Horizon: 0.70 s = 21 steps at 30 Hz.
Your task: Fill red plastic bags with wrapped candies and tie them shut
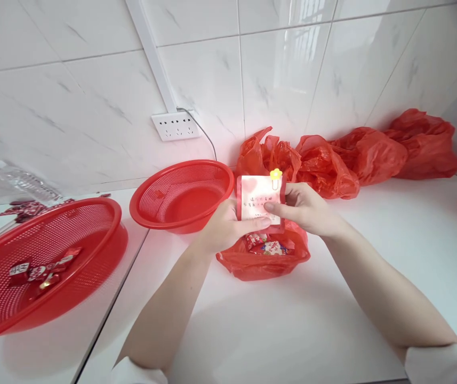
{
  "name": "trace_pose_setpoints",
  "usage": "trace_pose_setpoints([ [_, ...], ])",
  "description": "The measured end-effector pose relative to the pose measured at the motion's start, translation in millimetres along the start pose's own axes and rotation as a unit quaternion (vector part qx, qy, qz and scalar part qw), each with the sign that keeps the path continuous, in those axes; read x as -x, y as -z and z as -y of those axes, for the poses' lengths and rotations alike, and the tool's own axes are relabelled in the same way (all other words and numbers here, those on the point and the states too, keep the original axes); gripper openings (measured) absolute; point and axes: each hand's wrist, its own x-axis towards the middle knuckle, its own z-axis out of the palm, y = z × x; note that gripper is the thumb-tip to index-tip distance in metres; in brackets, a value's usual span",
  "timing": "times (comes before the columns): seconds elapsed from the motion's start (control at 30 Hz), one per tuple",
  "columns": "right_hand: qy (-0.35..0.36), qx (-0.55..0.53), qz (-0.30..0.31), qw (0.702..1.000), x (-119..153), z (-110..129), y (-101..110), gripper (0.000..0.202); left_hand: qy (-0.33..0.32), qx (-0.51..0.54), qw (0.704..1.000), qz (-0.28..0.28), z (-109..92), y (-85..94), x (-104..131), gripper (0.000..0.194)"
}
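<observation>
Both of my hands hold a small red-edged card packet [258,194] with printed writing and a yellow flower clip [275,175] at its top right. My left hand [226,226] grips the packet's lower left side, its thumb across the front. On the right side, my right hand [306,208] holds it with the thumb pressed on the front. Just below the packet an open red plastic bag [260,266] rests on the white table, with several small wrapped packets [273,248] inside. The packet hides the bag's back part.
A red mesh basket [182,205] stands behind my left hand. At the left, a larger one [104,240] holds several red wrapped pieces [38,272]. Filled red bags [368,154] line the wall. A clear bottle [30,181] lies back left, and a socket strip [176,126] has a cable.
</observation>
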Motion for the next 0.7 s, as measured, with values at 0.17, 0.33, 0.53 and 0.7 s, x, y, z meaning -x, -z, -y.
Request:
trace_pose_setpoints([
  [0.17, 0.013, 0.060, -0.033, 0.998, 1.8, 1.9, -0.8, 0.012, -0.004, -0.036, 0.999, 0.005, 0.4, -2.8, -1.6, 0.022],
  [0.33, 0.029, 0.110, -0.064, 0.992, 0.7, 2.0, -0.3, 0.015, -0.010, -0.083, 0.996, -0.015, -2.4, 6.9, -1.2, 0.025],
  [0.53, 0.034, 0.140, -0.077, 0.987, -0.7, 1.0, -3.8, 0.025, -0.069, -0.067, 0.990, -0.099, -2.1, 10.7, -1.7, 0.026],
  [0.7, 0.039, 0.145, -0.049, 0.987, -0.1, 0.9, -4.3, 0.026, -0.099, -0.038, 0.985, -0.137, 1.5, 5.6, -4.5, 0.029],
])
